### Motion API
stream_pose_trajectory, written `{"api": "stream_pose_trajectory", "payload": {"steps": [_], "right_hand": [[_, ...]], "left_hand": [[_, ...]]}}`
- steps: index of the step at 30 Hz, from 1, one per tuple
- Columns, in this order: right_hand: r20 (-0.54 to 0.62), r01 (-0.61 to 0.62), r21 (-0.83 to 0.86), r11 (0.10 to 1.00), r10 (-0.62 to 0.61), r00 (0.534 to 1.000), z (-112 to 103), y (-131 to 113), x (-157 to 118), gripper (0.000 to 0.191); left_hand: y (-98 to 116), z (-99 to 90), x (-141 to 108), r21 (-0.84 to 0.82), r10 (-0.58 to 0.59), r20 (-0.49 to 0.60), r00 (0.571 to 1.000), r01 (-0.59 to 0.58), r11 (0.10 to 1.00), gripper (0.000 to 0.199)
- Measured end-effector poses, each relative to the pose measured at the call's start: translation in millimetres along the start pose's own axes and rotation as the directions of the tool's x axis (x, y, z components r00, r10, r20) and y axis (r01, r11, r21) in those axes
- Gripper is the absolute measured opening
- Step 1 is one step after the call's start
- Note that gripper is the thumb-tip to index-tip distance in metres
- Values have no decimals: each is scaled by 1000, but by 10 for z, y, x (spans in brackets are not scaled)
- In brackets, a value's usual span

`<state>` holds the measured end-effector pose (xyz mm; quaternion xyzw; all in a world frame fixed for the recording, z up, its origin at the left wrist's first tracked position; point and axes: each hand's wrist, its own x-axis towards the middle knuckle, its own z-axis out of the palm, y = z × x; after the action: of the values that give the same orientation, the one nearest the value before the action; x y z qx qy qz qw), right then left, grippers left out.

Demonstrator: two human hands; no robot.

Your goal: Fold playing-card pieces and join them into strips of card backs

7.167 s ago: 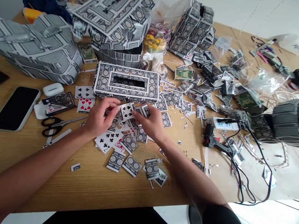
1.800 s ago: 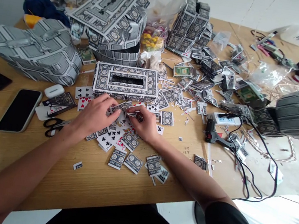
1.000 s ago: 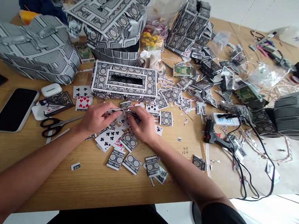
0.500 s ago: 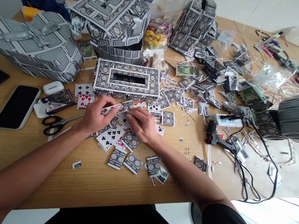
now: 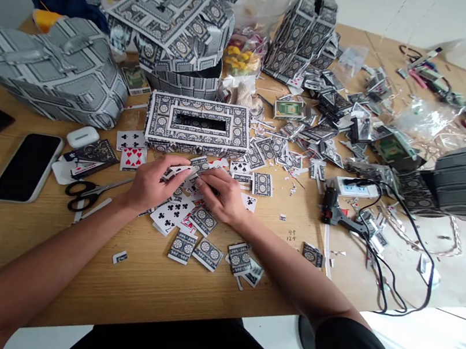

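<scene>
My left hand (image 5: 153, 181) pinches a narrow strip of playing card (image 5: 176, 172) between thumb and fingers. My right hand (image 5: 222, 195) sits just to its right, fingertips among small card pieces (image 5: 201, 180); whether they grip one is hidden. Under both hands lie loose cut playing cards, including a clubs card (image 5: 172, 216) and blue-grey patterned backs (image 5: 202, 220). Directly beyond my hands stands a rectangular tissue box (image 5: 199, 125) covered in patterned card backs, with a dark slot on top. Red hearts (image 5: 132, 158) and black clubs (image 5: 130, 140) cards lie at its front left corner.
The wooden table (image 5: 27, 260) holds scissors (image 5: 90, 191), a black phone (image 5: 27, 167) and a white earbud case (image 5: 83, 136) to the left. Large card-built models stand behind. A glue gun (image 5: 333, 207) with black cables and heaps of card scraps lie to the right.
Since the earliest frame, the card held up between my hands has given way to a narrow strip in my left hand. My hands have drawn closer over the pile, and the view has shifted slightly.
</scene>
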<state>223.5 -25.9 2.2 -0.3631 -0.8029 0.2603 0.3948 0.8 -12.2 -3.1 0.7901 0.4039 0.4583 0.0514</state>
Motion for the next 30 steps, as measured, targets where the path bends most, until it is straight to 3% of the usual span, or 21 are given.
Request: {"api": "stream_pose_trajectory", "payload": {"steps": [20, 30], "right_hand": [[-55, -24, -13, 1000, 23, 998, 58, 15, -6, 25], [-72, -57, -47, 997, 53, 996, 82, 53, -30, 24]], "left_hand": [[25, 0, 16, -8, 37, -57, 998, -37, 999, 20], [18, 11, -42, -2, -59, -45, 997, 59, 998, 18]]}}
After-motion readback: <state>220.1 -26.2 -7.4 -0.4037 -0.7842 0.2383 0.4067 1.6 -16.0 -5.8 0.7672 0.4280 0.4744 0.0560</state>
